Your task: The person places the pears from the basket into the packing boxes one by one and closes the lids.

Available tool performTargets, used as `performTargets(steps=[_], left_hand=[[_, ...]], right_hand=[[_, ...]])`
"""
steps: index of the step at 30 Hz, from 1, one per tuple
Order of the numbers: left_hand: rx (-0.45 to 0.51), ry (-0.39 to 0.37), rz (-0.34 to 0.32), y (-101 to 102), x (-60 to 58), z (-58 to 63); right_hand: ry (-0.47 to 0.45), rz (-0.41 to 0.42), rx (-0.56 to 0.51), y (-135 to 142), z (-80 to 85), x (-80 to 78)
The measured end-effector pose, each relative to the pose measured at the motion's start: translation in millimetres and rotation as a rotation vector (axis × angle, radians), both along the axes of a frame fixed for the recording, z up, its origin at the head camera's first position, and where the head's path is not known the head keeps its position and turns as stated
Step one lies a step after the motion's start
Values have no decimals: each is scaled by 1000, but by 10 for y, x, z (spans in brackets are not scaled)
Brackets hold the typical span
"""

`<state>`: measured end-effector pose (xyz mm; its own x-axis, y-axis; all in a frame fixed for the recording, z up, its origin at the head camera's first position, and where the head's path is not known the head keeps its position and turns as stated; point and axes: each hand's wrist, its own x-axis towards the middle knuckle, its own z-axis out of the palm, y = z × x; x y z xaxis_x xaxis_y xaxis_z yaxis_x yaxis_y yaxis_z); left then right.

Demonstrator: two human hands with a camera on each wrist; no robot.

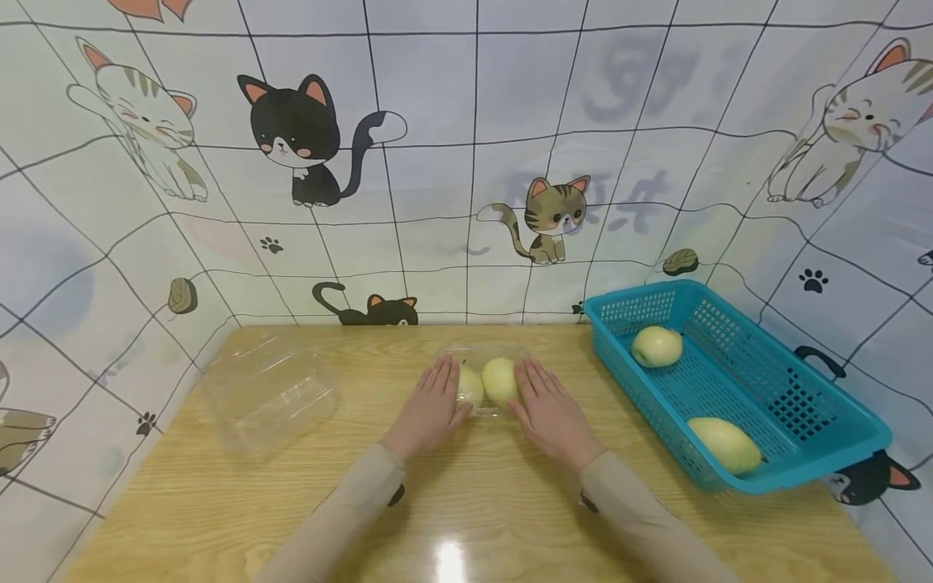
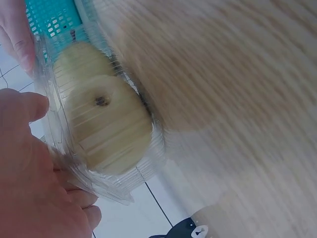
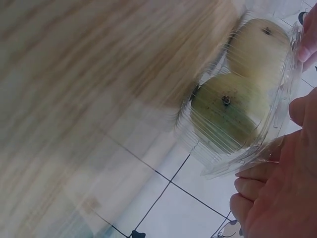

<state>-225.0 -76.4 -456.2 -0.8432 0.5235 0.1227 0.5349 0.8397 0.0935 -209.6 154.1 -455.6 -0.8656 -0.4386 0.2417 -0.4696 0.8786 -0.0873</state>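
A clear plastic clamshell box (image 1: 497, 411) with two pale yellow-green pears (image 1: 500, 380) inside rests on the wooden table. On its left side my left hand (image 1: 432, 409) lies along the lid, fingers straight and pointing away. My right hand (image 1: 551, 411) does likewise on the right side. In the left wrist view, the left thumb (image 2: 35, 106) touches the near rim and fingertips lie along the end. The right wrist view has the right fingers (image 3: 247, 193) at the rim of the box, beside the pear (image 3: 228, 111) showing through its ribbed wall.
A second clear plastic box (image 1: 270, 397) stands at the table's left. At the right, a blue perforated basket (image 1: 736, 389) holds a pear (image 1: 658, 346) at its far end and another pear (image 1: 725, 444) near its front. A cat-patterned wall covering (image 1: 437, 186) rises behind the table (image 1: 466, 502).
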Motion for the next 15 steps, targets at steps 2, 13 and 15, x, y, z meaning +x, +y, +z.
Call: performTargets(steps=[2, 13, 15], left_hand=[[-2, 7, -6, -2, -15, 4], [-19, -15, -12, -24, -160, 2], [-20, -8, -16, -34, -198, -11]], right_hand=[[-6, 2, -2, -4, 5, -17], [-64, -16, -7, -27, 11, -148], [-69, -18, -14, -31, 3, -180]])
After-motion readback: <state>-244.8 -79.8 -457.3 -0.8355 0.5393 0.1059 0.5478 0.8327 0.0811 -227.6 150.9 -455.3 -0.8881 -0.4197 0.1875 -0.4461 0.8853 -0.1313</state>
